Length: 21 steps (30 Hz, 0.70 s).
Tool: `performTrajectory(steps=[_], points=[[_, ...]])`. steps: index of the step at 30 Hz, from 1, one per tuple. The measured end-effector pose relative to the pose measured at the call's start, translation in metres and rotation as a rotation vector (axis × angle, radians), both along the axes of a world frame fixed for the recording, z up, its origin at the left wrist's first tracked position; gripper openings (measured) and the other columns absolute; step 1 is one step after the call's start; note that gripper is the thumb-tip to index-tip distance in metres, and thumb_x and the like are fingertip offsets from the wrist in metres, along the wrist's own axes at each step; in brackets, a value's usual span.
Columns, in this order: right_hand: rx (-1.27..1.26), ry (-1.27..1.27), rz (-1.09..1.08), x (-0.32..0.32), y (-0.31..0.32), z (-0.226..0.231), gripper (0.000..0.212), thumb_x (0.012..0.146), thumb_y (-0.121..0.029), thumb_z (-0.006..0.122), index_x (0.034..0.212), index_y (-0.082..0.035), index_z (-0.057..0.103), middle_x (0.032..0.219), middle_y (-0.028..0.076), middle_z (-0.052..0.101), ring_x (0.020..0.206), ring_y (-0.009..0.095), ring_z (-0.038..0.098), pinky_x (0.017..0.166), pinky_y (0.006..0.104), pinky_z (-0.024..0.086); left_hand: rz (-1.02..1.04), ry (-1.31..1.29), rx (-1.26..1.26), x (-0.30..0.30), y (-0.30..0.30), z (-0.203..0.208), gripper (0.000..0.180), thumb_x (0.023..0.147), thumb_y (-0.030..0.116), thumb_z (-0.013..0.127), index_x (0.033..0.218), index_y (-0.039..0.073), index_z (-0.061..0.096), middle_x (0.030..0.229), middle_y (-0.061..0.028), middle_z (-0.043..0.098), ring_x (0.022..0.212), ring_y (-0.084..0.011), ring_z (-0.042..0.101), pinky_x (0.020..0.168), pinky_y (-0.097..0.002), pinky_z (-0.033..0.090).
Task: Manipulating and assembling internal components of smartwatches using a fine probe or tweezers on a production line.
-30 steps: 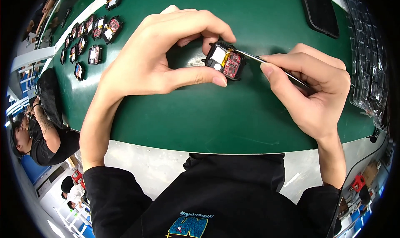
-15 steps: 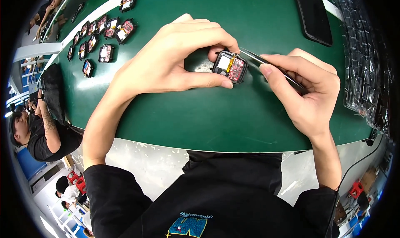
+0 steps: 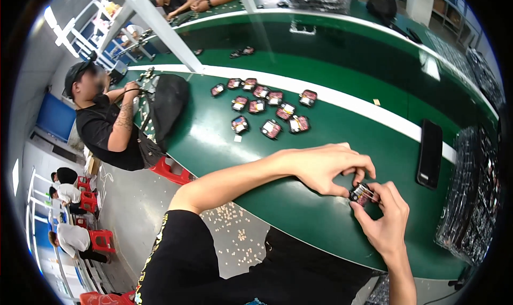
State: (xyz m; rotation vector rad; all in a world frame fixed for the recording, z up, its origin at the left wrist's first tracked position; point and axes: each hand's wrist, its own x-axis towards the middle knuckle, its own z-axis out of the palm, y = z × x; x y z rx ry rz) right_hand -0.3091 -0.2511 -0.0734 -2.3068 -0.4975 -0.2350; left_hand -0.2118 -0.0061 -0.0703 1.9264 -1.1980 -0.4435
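Note:
My left hand (image 3: pixel 334 169) is closed on a small black smartwatch case (image 3: pixel 361 194), its fingers and thumb at the case's left and far edges. The case is open and shows reddish circuitry inside, blurred now. At its right side is my right hand (image 3: pixel 387 217), closed, with thumb and fingers near or touching the case. Slim metal tweezers (image 3: pixel 375 197) show as a thin pale streak between the right fingers and the case; most of their length is hidden. Several similar open watch cases (image 3: pixel 271 128) lie in a loose group farther left on the green table (image 3: pixel 315 227).
A black phone-like slab (image 3: pixel 429 154) lies to the right. Beyond it are stacked clear plastic trays (image 3: pixel 464 198). A white strip (image 3: pixel 352 101) runs along the table's far side. A seated person (image 3: pixel 109 120) with a black bag (image 3: pixel 166 99) is at the left.
The view has swung up and left, bringing in more of the room. My right hand has moved in against the watch case with the tweezers; the left hand still holds the case.

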Motion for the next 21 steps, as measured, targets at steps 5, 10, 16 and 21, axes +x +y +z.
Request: performTrajectory(steps=[5, 10, 16, 21], points=[[0.018, -0.089, 0.006, -0.009, -0.010, 0.012, 0.042, 0.074, -0.012, 0.095, 0.108, 0.000, 0.074, 0.087, 0.010, 0.067, 0.070, 0.023, 0.070, 0.063, 0.0357, 0.056, 0.192, -0.078, -0.099, 0.012, 0.014, 0.015, 0.035, 0.091, 0.016, 0.080, 0.122, 0.002, 0.072, 0.108, -0.0090, 0.074, 0.094, -0.0248, 0.069, 0.090, -0.0397, 0.057], [0.022, -0.222, -0.042, -0.035, -0.035, 0.060, 0.042, 0.076, -0.010, 0.094, 0.112, 0.000, 0.076, 0.088, 0.010, 0.070, 0.069, 0.023, 0.073, 0.063, 0.0320, 0.059, 0.759, -0.881, 0.181, 0.060, 0.049, 0.016, 0.048, 0.091, 0.043, 0.086, 0.111, 0.002, 0.073, 0.106, -0.0169, 0.072, 0.103, -0.0396, 0.070, 0.091, -0.0504, 0.056], [-0.014, -0.371, -0.106, -0.044, -0.090, 0.119, 0.043, 0.082, -0.021, 0.092, 0.118, -0.004, 0.075, 0.089, 0.005, 0.068, 0.066, 0.019, 0.070, 0.058, 0.0334, 0.055, 0.878, -0.610, 0.415, 0.068, 0.071, 0.020, 0.037, 0.094, 0.034, 0.084, 0.108, 0.002, 0.073, 0.104, -0.0180, 0.071, 0.100, -0.0420, 0.072, 0.084, -0.0498, 0.057], [-0.131, -0.489, -0.501, -0.037, -0.194, 0.158, 0.039, 0.077, -0.023, 0.095, 0.107, -0.002, 0.080, 0.077, 0.007, 0.064, 0.067, 0.019, 0.064, 0.064, 0.0336, 0.053, 0.707, -0.540, 0.288, 0.065, 0.052, 0.022, 0.021, 0.096, 0.009, 0.077, 0.111, -0.001, 0.068, 0.104, -0.0181, 0.068, 0.093, -0.0385, 0.070, 0.084, -0.0455, 0.056]])
